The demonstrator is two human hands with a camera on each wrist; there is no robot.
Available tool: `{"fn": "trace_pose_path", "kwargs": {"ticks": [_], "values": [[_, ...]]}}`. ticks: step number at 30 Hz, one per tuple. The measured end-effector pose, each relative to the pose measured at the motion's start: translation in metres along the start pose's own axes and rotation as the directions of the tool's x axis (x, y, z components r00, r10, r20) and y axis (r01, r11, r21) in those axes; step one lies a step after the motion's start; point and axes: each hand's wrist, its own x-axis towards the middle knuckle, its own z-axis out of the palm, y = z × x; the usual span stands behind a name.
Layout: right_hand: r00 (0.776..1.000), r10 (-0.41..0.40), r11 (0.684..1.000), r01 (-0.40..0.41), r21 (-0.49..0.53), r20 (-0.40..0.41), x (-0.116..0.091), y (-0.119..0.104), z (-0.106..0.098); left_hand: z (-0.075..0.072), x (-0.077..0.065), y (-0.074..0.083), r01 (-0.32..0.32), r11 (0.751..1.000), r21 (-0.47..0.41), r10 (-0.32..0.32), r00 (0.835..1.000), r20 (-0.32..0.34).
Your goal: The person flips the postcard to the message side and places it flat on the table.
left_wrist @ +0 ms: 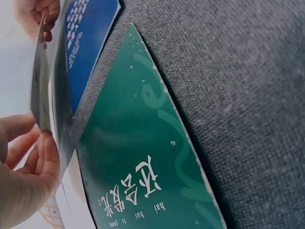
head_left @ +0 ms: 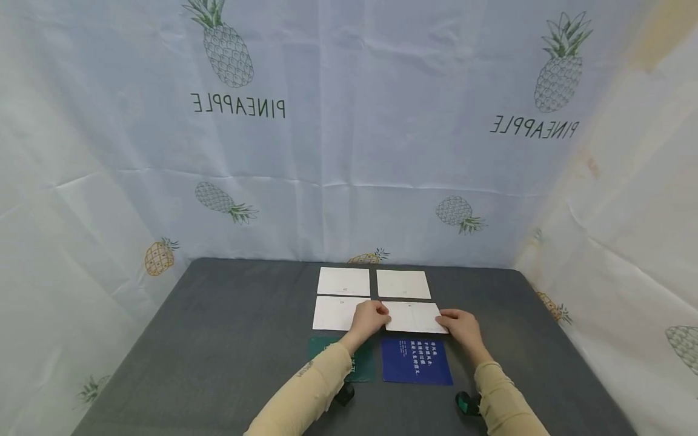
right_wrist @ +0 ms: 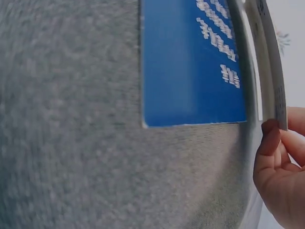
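Both hands hold one white postcard (head_left: 412, 317) by its left and right ends, a little above the dark table. My left hand (head_left: 369, 319) pinches the left end between thumb and fingers, as the left wrist view shows from the side. At the right end, my right hand (right_wrist: 283, 164) pinches the card's edge. The card's faint print is too small to read. Nearer to me lie a blue card (head_left: 416, 363) with white writing and a green card (left_wrist: 138, 129) with white characters, partly covered by my left forearm in the head view.
White cards lie behind and to the left: one at back left (head_left: 343, 281), one at back right (head_left: 403, 284), one at front left (head_left: 332, 313). The dark grey table (head_left: 234, 339) ends at a pineapple-print curtain (head_left: 349, 151). Dark straps sit near both wrists.
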Motion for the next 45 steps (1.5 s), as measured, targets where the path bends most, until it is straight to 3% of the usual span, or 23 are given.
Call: {"fn": "trace_pose_path", "kwargs": {"ticks": [4, 11, 16, 21, 27, 30, 32, 38, 45], "values": [[0.999, -0.048, 0.996, 0.047, -0.076, -0.018, 0.002, -0.003, 0.007, 0.004, 0.0, 0.0, -0.026, 0.994, 0.106, 0.025, 1.0, 0.007], [0.994, -0.096, 0.983, 0.087, -0.163, -0.051, 0.008, -0.005, 0.015, 0.008, 0.0, 0.009, -0.068, 0.962, 0.263, 0.064, 0.998, 0.024], [0.984, -0.171, 0.95, 0.153, -0.273, -0.043, 0.01, -0.006, 0.015, 0.012, 0.001, 0.014, -0.098, 0.915, 0.39, 0.097, 0.995, 0.024], [0.971, -0.235, 0.913, 0.206, -0.352, -0.041, 0.011, -0.01, 0.013, 0.017, 0.003, 0.014, -0.098, 0.893, 0.44, 0.111, 0.994, -0.003], [0.977, -0.213, 0.905, 0.185, -0.382, -0.03, 0.011, -0.013, 0.012, 0.02, 0.006, 0.015, -0.112, 0.841, 0.529, 0.141, 0.99, -0.015], [0.978, -0.204, 0.908, 0.175, -0.381, -0.035, 0.01, -0.013, 0.012, 0.02, 0.008, 0.017, -0.119, 0.829, 0.547, 0.145, 0.989, -0.004], [0.977, -0.207, 0.907, 0.174, -0.384, -0.045, 0.01, -0.013, 0.012, 0.02, 0.008, 0.017, -0.121, 0.833, 0.541, 0.138, 0.99, 0.009], [0.981, -0.171, 0.948, 0.138, -0.286, -0.095, 0.003, -0.014, 0.011, 0.011, 0.006, 0.018, -0.105, 0.895, 0.433, 0.103, 0.994, 0.027], [0.973, -0.181, 0.965, 0.147, -0.216, -0.145, -0.009, -0.028, 0.006, -0.023, -0.002, 0.027, -0.163, 0.925, 0.344, 0.172, 0.985, 0.002]]}}
